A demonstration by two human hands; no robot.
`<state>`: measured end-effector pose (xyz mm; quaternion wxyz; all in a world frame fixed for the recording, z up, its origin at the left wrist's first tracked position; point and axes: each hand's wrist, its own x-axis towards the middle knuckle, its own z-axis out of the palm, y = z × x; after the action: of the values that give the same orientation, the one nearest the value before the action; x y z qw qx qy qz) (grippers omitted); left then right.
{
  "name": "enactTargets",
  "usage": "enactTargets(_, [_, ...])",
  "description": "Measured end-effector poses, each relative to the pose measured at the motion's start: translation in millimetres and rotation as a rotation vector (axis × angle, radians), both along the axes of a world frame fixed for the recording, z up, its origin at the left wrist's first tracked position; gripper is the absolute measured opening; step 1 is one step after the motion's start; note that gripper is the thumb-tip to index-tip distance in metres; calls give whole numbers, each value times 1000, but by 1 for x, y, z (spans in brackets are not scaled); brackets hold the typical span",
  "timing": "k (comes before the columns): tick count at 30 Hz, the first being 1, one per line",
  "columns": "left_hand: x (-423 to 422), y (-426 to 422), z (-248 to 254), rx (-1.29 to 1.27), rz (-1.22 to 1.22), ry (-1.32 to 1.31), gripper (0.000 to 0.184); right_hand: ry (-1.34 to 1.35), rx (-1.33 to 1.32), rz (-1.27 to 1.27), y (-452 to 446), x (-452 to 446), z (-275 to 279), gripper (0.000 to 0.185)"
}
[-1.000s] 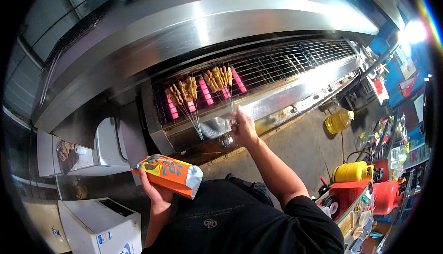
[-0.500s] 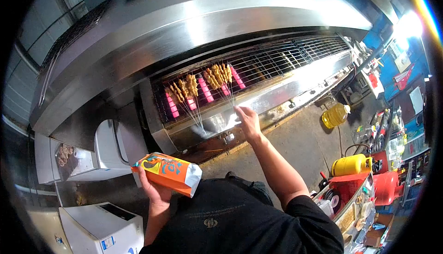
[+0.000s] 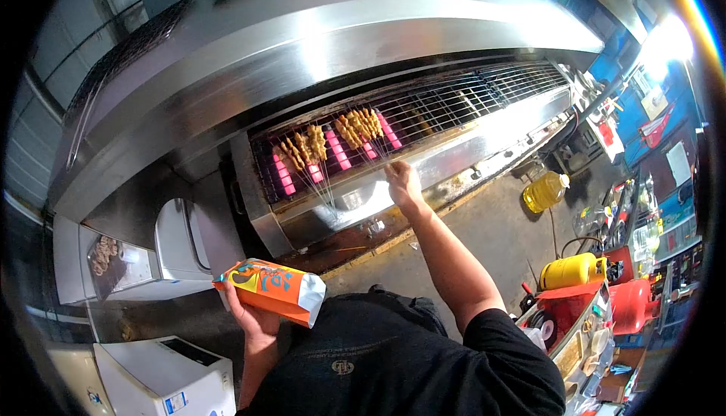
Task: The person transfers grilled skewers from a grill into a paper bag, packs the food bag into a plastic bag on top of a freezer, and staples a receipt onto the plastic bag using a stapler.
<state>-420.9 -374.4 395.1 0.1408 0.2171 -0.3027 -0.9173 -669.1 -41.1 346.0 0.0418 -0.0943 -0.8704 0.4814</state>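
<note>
In the head view, my left hand is wrapped round an orange paper bag with a white end and blue and yellow print, held low beside my body. My right hand reaches over the front of the grill, its fingers closed at the handle ends of the right bunch of meat skewers. How many sticks it grips is hidden. To the left, another bunch of skewers lies on the grate, sticks hanging over the front edge. Pink glowing bars show beneath the grate.
A steel hood overhangs the grill. At right stand an oil jug, a yellow gas cylinder and a red one. A white appliance is at lower left, and a tray of raw-looking food lies at left.
My right hand has shifted slightly up toward the grate at the skewer ends, and its fingers look more curled. My left hand keeps the bag in nearly the same place.
</note>
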Motion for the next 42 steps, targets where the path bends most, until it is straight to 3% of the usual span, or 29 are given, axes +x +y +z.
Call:
enactTargets(2, [1, 1, 0, -9, -11, 4, 60, 20, 74, 9, -7, 2, 2, 37])
enactTargets(8, [-7, 14, 23, -29, -18, 12, 60, -246, -287, -77, -22, 10, 25, 35])
enactTargets(10, [-8, 16, 25, -27, -31, 28, 60, 9, 68, 5, -20, 6, 10, 37])
enactTargets(11, [-8, 17, 27, -24, -44, 43, 61, 11, 68, 5, -21, 12, 14, 37])
enactTargets(13, [-6, 21, 31, -26, -40, -4, 62, 251, 319, 6, -26, 28, 28, 49])
enactTargets(18, [-6, 22, 25, -56, -45, -28, 65, 72, 685, 106, -25, 23, 42, 47])
enactTargets(23, [-3, 25, 31, -16, -24, -22, 62, 157, 718, 154, -6, 15, 47, 43])
enactTargets(25, [-3, 23, 27, -3, -20, 4, 61, 274, 455, 124, -4, 11, 43, 37])
enactTargets(26, [-3, 22, 25, 6, -23, 31, 60, 460, 433, 102, -10, 9, 42, 30])
enactTargets(27, [-4, 22, 23, 6, -20, 32, 60, 461, 433, 105, -10, 8, 43, 30])
enactTargets(29, [-4, 22, 20, -9, -16, 37, 59, -209, -805, 187, -9, 11, 42, 25])
enactTargets(30, [-3, 22, 19, -11, -17, 35, 59, -296, -1129, 154, -17, 22, 59, 21])
enactTargets(31, [-4, 22, 19, -19, -22, 37, 59, -295, -1131, 152, -15, 20, 51, 21])
enactTargets(33, [-5, 23, 20, -30, -27, 40, 58, -418, -1398, 248, -11, 11, 29, 21])
enactTargets(35, [-7, 23, 21, -52, -18, 48, 57, -442, -1438, 229, -11, 14, 23, 22])
enactTargets(37, [-9, 24, 22, -54, -4, 30, 58, -363, -1093, 134, -15, 20, 32, 18])
enactTargets(42, [-10, 30, 23, -61, 1, 35, 60, -232, -940, 111, -11, 13, 16, 21])
